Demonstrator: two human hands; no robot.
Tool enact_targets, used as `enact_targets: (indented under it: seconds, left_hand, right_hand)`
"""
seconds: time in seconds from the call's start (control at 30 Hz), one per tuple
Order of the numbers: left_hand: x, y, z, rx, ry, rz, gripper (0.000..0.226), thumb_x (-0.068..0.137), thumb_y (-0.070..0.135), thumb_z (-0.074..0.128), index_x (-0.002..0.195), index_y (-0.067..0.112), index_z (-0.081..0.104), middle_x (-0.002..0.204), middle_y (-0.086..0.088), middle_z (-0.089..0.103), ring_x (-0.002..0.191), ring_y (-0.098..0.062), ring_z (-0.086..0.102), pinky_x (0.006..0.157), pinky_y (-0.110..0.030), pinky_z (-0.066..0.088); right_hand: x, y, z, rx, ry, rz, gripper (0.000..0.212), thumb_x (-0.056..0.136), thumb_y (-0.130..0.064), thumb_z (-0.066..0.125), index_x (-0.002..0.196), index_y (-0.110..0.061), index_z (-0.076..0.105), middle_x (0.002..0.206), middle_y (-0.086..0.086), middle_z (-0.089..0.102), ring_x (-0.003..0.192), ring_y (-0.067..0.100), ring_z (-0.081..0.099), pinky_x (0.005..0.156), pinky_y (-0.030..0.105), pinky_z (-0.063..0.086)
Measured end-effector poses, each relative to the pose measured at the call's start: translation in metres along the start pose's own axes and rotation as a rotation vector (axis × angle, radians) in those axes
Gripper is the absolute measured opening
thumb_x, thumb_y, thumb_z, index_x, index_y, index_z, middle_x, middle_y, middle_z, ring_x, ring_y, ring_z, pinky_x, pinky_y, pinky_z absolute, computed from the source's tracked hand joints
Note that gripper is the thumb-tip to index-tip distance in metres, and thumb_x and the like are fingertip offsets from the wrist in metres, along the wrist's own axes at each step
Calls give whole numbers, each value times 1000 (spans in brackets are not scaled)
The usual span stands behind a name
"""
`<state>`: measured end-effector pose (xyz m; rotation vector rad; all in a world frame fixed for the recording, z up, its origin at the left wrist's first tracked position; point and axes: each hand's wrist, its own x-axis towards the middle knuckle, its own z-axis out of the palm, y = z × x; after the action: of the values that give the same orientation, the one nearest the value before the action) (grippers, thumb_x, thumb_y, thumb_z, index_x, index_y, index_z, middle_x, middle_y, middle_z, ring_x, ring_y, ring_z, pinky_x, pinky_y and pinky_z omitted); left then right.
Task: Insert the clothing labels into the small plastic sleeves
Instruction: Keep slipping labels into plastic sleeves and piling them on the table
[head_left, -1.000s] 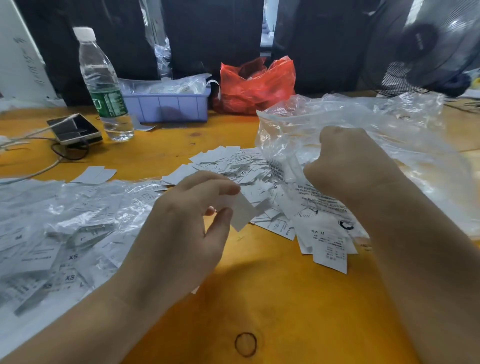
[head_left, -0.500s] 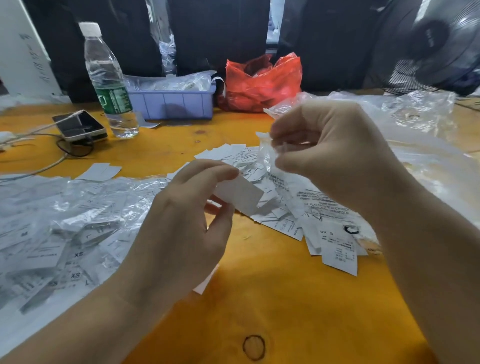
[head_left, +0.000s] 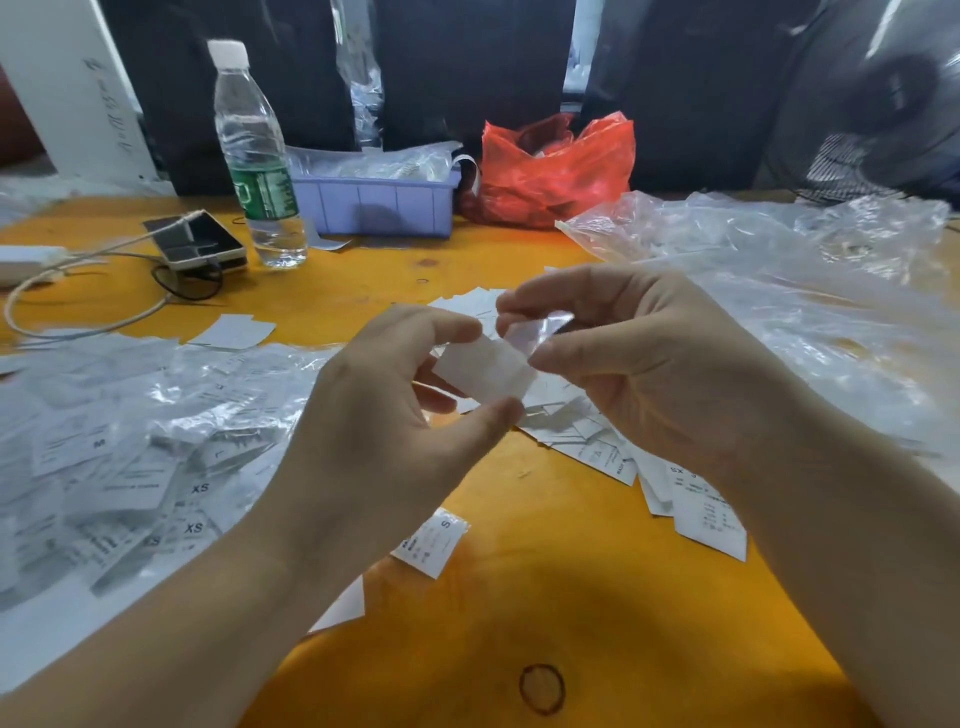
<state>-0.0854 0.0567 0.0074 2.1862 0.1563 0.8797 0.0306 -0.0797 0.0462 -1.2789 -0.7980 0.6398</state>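
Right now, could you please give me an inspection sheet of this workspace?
Surface: orange table, a dark ring mark near the front edge.
Job's things: white label and clear sleeve meet between the hands; loose labels centre; bagged labels left.
Clutter: water bottle, phone, lilac bin, red bag, crumpled plastic right.
Hands: left hand pinches the label; right hand pinches the sleeve.
Cables: white cable runs to the phone, with a black cable beside it.
Surroundings: fan at back right, dark bags behind.
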Motion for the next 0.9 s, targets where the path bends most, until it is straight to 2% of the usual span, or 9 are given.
enact_targets:
  seconds: [0.13, 0.27, 0.43, 0.53, 0.63, 0.67, 0.73, 0.8, 0.9]
  left_hand:
    - [-1, 0, 0, -29, -24, -22, 40, 73, 30, 80, 108, 32, 61, 105, 19, 63, 85, 0, 64, 71, -10, 52]
    - [-1, -1, 0, -80, -18, -71, 35, 75, 23, 79, 104, 35, 62, 98, 15, 67, 81, -3, 67, 70, -17, 55]
    - [2, -5, -6, -113, 29, -153, 38, 80, 11, 74, 96, 43, 62, 85, 16, 71, 75, -6, 69, 64, -23, 57]
    - [5, -11, -10, -183, 48, -223, 41, 80, 4, 71, 96, 41, 64, 90, 21, 71, 79, -7, 69, 68, -27, 59]
    - [8, -15, -12, -326, 42, -278, 43, 78, -4, 64, 101, 33, 65, 89, 9, 73, 83, -12, 71, 72, -27, 59]
    - [9, -16, -12, -384, 49, -299, 44, 80, -10, 59, 98, 30, 66, 85, 6, 74, 83, -13, 71, 71, -26, 59]
    - [11, -16, -14, -485, 59, -344, 43, 81, -17, 55, 76, 24, 69, 76, 3, 73, 81, -15, 71, 72, -25, 58]
    - [12, -14, -15, -507, 55, -350, 49, 81, -17, 57, 56, 23, 67, 78, 3, 73, 86, -14, 71, 81, -30, 55]
    - [12, -12, -15, -466, 64, -294, 49, 79, -14, 62, 51, 26, 64, 84, 12, 72, 86, -6, 68, 81, -28, 51]
  right_hand:
    - [2, 9, 3, -115, 86, -74, 24, 62, -3, 74, 85, 2, 71, 83, 19, 71, 74, 24, 69, 69, 27, 58]
    - [3, 14, 4, -184, 119, -79, 21, 68, -17, 73, 83, -2, 70, 75, 11, 68, 68, 20, 67, 59, 30, 56]
    - [3, 14, 4, -330, 179, -109, 24, 65, -33, 74, 77, -12, 73, 73, 4, 71, 65, 15, 57, 57, 27, 48]
    - [3, 13, 4, -327, 170, -82, 22, 62, -36, 74, 71, -17, 72, 68, 1, 70, 63, 11, 55, 59, 28, 45]
    - [4, 14, 2, -296, 146, -67, 22, 62, -35, 75, 68, -15, 68, 63, 2, 67, 56, 11, 52, 56, 27, 43]
    - [4, 14, 3, -285, 136, -62, 22, 62, -35, 76, 66, -15, 67, 62, 3, 66, 55, 12, 51, 54, 26, 43]
    - [4, 14, 3, -261, 103, -38, 21, 61, -34, 77, 64, -16, 66, 61, 3, 65, 54, 13, 51, 52, 24, 44]
    - [5, 15, 4, -231, 46, 29, 22, 58, -33, 78, 64, -16, 65, 63, 3, 64, 56, 13, 53, 54, 25, 45]
    - [6, 19, 6, -52, -44, 176, 22, 59, -25, 78, 67, -14, 60, 69, 3, 64, 60, 13, 55, 59, 28, 43]
